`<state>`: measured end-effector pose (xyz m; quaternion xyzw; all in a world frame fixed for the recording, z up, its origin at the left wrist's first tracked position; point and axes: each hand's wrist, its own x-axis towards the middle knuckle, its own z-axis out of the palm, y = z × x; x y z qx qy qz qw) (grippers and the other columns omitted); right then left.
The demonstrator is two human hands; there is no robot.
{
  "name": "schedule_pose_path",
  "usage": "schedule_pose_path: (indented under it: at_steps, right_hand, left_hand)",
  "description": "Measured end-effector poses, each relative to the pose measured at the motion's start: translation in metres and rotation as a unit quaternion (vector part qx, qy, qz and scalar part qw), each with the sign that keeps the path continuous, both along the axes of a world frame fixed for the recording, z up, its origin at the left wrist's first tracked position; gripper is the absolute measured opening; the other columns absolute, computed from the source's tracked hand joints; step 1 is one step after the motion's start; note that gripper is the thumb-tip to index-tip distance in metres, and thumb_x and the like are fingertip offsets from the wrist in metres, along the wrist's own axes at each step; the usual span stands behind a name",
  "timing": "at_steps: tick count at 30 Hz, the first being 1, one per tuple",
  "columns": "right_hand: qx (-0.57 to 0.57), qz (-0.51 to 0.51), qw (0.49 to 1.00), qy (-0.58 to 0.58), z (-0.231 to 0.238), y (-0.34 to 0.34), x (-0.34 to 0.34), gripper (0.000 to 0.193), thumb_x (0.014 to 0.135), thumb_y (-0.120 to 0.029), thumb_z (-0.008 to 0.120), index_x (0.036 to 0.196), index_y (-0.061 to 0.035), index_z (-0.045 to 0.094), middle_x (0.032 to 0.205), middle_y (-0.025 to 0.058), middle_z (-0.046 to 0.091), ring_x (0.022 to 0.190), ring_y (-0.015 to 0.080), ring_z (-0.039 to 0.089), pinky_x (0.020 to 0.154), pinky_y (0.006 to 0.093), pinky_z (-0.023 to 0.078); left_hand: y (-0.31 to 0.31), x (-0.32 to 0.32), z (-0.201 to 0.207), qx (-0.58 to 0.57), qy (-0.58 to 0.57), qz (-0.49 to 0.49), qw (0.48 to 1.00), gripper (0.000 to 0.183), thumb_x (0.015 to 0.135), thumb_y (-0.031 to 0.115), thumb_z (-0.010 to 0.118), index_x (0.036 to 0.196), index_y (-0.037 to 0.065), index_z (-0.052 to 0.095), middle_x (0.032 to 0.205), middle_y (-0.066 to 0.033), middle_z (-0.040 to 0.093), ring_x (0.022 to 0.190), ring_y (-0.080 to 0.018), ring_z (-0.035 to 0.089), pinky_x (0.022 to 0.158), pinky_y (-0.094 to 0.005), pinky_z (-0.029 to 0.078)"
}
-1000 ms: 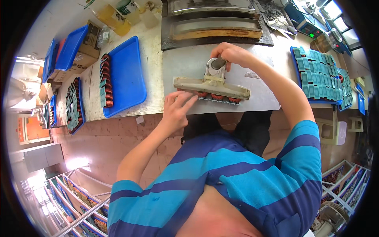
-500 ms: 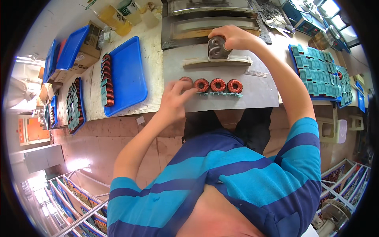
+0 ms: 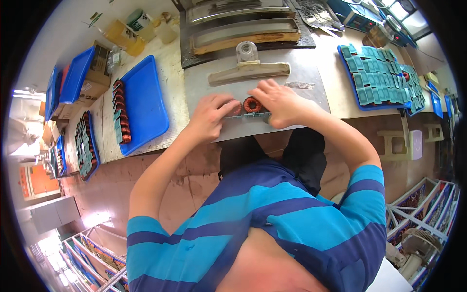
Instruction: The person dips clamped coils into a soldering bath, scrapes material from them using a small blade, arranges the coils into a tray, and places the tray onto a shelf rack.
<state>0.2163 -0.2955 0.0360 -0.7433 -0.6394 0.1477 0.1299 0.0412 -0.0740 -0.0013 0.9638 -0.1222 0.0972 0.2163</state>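
Two hands, the left hand [image 3: 209, 117] and right hand [image 3: 277, 102], press bent fingers on the copper coil rings [image 3: 251, 104] near the metal plate's [image 3: 311, 97] edge, so gentle, even pushing seems best.

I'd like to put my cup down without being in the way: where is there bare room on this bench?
The middle of the near blue tray, right of its row of copper coils, is bare. So is the grey plate right of the clamp bar. It is crowded around both hands and on the teal-filled tray.

hands [image 3: 243, 113] on copper coils [image 3: 252, 104], grey plate [image 3: 311, 92]
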Motion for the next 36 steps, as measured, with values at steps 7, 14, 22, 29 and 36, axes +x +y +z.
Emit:
schedule_pose_path:
  at_steps: [7, 14, 22, 29, 36]
  right_hand:
    - [0.014, 0.031, 0.998, -0.049, -0.021, 0.024, -0.003, 0.049, 0.068, -0.022, 0.071, 0.112, -0.0051, 0.062, 0.114, 0.0169, 0.061, 0.11, 0.0361, 0.061, 0.085, 0.0466, 0.055]
    - [0.021, 0.031, 0.978, 0.203, -0.015, -0.004, 0.046, 0.053, 0.06, -0.019, 0.077, 0.11, -0.0048, 0.07, 0.104, 0.0171, 0.072, 0.099, 0.0333, 0.069, 0.083, 0.044, 0.055]
    - [0.197, -0.288, 0.896, 0.274, 0.097, -0.186, 0.158, 0.06, 0.057, -0.019, 0.064, 0.116, -0.0084, 0.069, 0.113, 0.0028, 0.066, 0.1, 0.0144, 0.061, 0.077, 0.0283, 0.051]
    - [0.314, -0.524, 0.759, 0.224, 0.113, -0.341, 0.325, 0.049, 0.078, -0.026, 0.063, 0.125, -0.0097, 0.069, 0.095, 0.0022, 0.063, 0.079, 0.0129, 0.057, 0.067, 0.0266, 0.046]
    - [0.145, -0.646, 0.72, 0.209, 0.06, -0.385, 0.437, 0.056, 0.083, -0.028, 0.057, 0.137, -0.0155, 0.063, 0.105, 0.0105, 0.058, 0.075, 0.0259, 0.06, 0.058, 0.043, 0.052]
  left_hand:
    - [-0.004, -0.01, 0.0, 0.006, -0.024, 0.024, 0.999, 0.067, 0.063, 0.0, 0.062, 0.13, 0.009, 0.062, 0.127, -0.0123, 0.06, 0.112, -0.0377, 0.056, 0.096, -0.0464, 0.043]
    - [-0.016, -0.004, 0.008, -0.01, -0.005, 0.038, 0.999, 0.065, 0.063, -0.001, 0.063, 0.127, 0.008, 0.063, 0.128, -0.0132, 0.06, 0.11, -0.0385, 0.055, 0.098, -0.0466, 0.044]
    - [-0.02, -0.002, 0.006, -0.051, -0.003, 0.067, 0.996, 0.06, 0.061, -0.002, 0.062, 0.12, 0.006, 0.065, 0.126, -0.0152, 0.06, 0.113, -0.039, 0.055, 0.099, -0.0468, 0.045]
    - [-0.023, -0.003, 0.013, -0.067, 0.039, 0.115, 0.99, 0.057, 0.059, -0.003, 0.061, 0.116, 0.005, 0.064, 0.124, -0.0166, 0.061, 0.112, -0.0398, 0.056, 0.099, -0.047, 0.046]
    - [-0.027, 0.003, 0.016, -0.074, 0.063, 0.118, 0.988, 0.056, 0.06, -0.004, 0.06, 0.116, 0.005, 0.064, 0.124, -0.0166, 0.061, 0.11, -0.0393, 0.057, 0.096, -0.0457, 0.047]
